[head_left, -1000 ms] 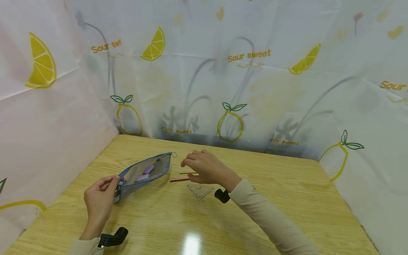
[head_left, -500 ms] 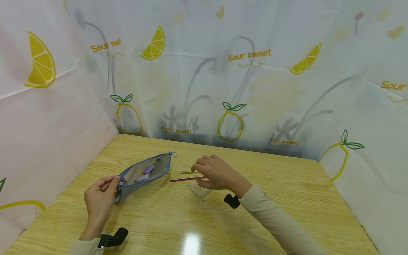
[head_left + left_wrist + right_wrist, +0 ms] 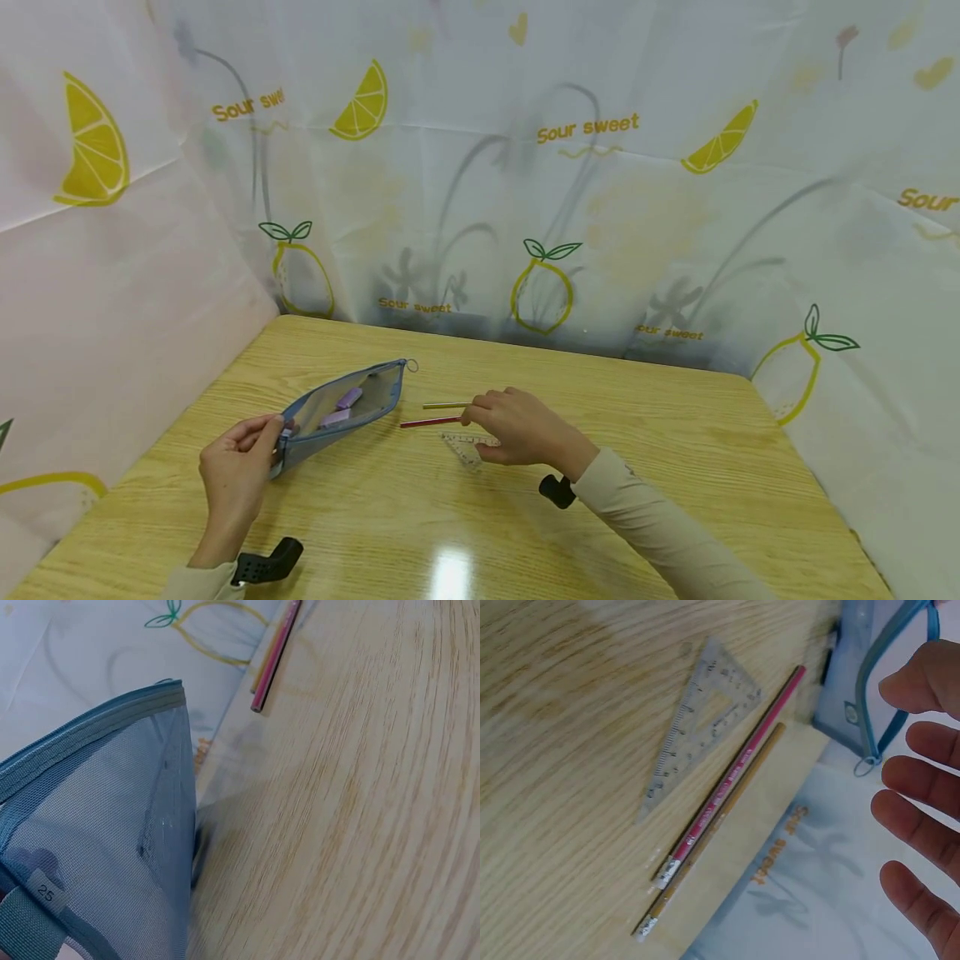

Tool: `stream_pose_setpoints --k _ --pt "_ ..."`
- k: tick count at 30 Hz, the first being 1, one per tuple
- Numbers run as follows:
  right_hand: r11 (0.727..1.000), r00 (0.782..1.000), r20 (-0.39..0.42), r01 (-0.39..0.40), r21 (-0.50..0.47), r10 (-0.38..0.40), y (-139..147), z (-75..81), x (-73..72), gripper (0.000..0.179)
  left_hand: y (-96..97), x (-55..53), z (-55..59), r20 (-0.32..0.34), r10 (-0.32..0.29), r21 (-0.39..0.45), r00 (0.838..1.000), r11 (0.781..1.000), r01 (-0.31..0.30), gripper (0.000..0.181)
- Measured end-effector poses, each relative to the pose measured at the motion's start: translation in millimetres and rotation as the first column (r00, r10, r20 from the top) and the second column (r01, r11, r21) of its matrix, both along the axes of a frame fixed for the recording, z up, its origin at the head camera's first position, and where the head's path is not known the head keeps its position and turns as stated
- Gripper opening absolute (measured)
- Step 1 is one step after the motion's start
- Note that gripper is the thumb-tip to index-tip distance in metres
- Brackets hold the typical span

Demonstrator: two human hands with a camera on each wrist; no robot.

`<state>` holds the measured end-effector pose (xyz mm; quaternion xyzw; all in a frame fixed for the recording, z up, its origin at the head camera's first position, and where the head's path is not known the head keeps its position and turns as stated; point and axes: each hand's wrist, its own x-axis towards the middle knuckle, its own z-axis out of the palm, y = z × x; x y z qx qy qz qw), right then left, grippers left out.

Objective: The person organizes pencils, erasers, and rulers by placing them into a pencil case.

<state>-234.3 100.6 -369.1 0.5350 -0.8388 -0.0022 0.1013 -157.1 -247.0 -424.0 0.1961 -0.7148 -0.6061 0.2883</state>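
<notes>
My left hand point(image 3: 236, 467) pinches the near-left corner of a blue mesh zip pouch point(image 3: 303, 450), whose mouth gapes upward. Inside lie two small purple blocks point(image 3: 349, 398). A "25" tag point(image 3: 46, 891) on the pouch shows in the left wrist view. My right hand point(image 3: 521, 429) hovers with fingers apart and nothing in them, over a clear triangular set square point(image 3: 682, 750). Beside the set square lie a red pencil point(image 3: 733, 772) and a yellow pencil point(image 3: 721, 817), side by side. In the head view the right hand partly hides the set square and the pencils' right ends.
The wooden table point(image 3: 660, 492) extends right and toward me. A white lemon-print cloth point(image 3: 480, 208) stands along its back and sides. The pouch's zip ring point(image 3: 412, 365) points toward the back.
My right hand has drawn back to the right and toward me, from over the pencils to the set square. The pencils, the pouch and my left hand have hardly moved.
</notes>
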Motion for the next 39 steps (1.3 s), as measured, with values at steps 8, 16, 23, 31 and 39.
stream_pose_setpoints --k 8,16,23,31,39 --pt "0.999 0.994 0.105 0.038 0.037 -0.042 5.7 -8.3 -2.0 0.025 1.6 -0.3 1.2 0.013 0.005 -0.034 1.000 0.999 -0.004 0.025" --pt "0.996 0.990 0.133 0.041 0.081 -0.052 8.1 -20.9 -6.2 0.025 2.6 0.6 1.6 0.014 0.004 -0.046 1.000 0.999 -0.004 0.024" --pt "0.986 0.989 0.121 0.063 0.157 -0.082 7.2 -30.4 -11.3 0.025 2.0 -0.3 0.3 0.013 0.012 -0.055 1.000 0.998 -0.011 0.025" --pt "0.977 0.999 0.046 0.018 0.215 -0.028 3.4 -37.0 -16.7 0.021 0.6 -0.1 -1.6 -0.002 0.005 -0.030 1.000 1.000 -0.005 0.025" --pt "0.969 0.997 0.059 0.039 0.245 -0.055 -3.6 -42.1 -22.4 0.019 1.3 1.2 -2.2 0.000 0.007 -0.040 1.000 0.999 -0.007 0.023"
